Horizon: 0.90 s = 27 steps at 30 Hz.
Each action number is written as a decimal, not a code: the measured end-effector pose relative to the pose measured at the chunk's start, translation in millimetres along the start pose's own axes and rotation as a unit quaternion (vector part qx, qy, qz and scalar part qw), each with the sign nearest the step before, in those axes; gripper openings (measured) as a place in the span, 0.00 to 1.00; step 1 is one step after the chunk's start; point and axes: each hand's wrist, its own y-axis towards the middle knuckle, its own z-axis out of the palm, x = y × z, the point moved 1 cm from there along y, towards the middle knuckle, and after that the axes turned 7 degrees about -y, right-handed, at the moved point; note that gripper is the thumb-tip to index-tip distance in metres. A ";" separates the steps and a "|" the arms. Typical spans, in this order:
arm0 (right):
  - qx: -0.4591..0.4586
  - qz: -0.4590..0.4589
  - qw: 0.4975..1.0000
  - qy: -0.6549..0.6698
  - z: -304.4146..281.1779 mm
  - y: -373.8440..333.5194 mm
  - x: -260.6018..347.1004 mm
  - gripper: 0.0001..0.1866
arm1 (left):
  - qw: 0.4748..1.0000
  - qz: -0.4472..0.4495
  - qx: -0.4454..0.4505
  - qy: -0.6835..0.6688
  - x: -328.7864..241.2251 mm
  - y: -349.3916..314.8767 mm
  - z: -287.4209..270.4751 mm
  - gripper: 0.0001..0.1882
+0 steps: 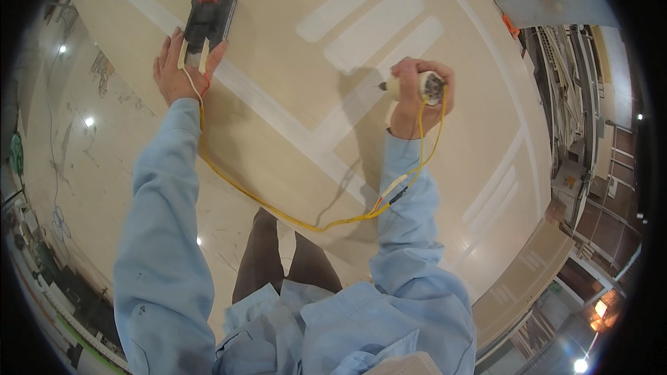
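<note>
My left hand [177, 82] is closed around the lower end of a black battery pack [210, 19] with red-orange marks, thumb on one side and fingers on the other. Two pale connectors [204, 55] with thin wires come off that end. In my right hand [408, 114] is a small cream-coloured, motor-like hand tool [432, 87], its dark tip [383, 86] pointing left. A yellow cable [278, 217] sags between battery pack and tool, with dark tape [398, 196] around a joint near my right forearm. Both hands are over a large beige panel [278, 62].
Pale stripes and bars [379, 28] form a pattern on the panel. Along the right side lie stacked strips and boards [566, 83], with an orange clamp-like piece [511, 26] at the panel's edge. A thin cord [52, 132] runs over the pale floor at left.
</note>
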 end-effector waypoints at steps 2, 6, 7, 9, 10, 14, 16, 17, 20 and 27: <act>-0.015 -0.012 1.000 0.007 -7.7 8.5 1.7 0.11 | 1.000 0.002 -0.004 0.009 -0.5 -0.9 -0.7 0.43; -0.012 0.003 1.000 -0.019 -2.2 13.6 -6.8 0.12 | 1.000 0.005 -0.021 -0.016 -1.5 -2.0 -1.4 0.43; -0.012 0.012 1.000 -0.022 1.6 12.3 -10.5 0.12 | 1.000 0.003 -0.018 0.002 -2.0 -1.9 -1.2 0.43; 0.000 0.026 0.999 -0.036 7.4 10.9 -16.6 0.12 | 0.999 -0.025 -0.008 -0.037 -2.9 -1.8 -0.9 0.43; 0.010 0.030 0.998 -0.047 7.7 10.4 -17.6 0.12 | 0.994 -0.050 0.000 -0.094 -3.5 -1.3 -0.1 0.43; -0.007 -0.007 1.000 -0.028 -5.5 15.2 -10.8 0.12 | 0.999 -0.008 -0.004 0.035 -11.8 0.5 -2.8 0.35; -0.028 -0.030 0.999 -0.012 -14.3 18.6 -6.2 0.12 | 1.000 -0.009 -0.015 -0.020 -15.9 -1.1 -4.6 0.36; -0.022 -0.030 0.999 -0.036 -16.3 19.7 -5.7 0.12 | 0.999 -0.026 -0.012 -0.043 -17.1 -2.0 -4.8 0.36; -0.009 -0.028 0.997 -0.072 -17.8 22.3 -10.6 0.12 | 0.999 0.002 -0.033 -0.029 -17.8 -3.7 -5.2 0.35; 0.001 0.008 0.997 -0.076 -16.1 20.3 -23.3 0.12 | 0.993 -0.037 -0.021 -0.108 0.7 0.8 4.9 0.40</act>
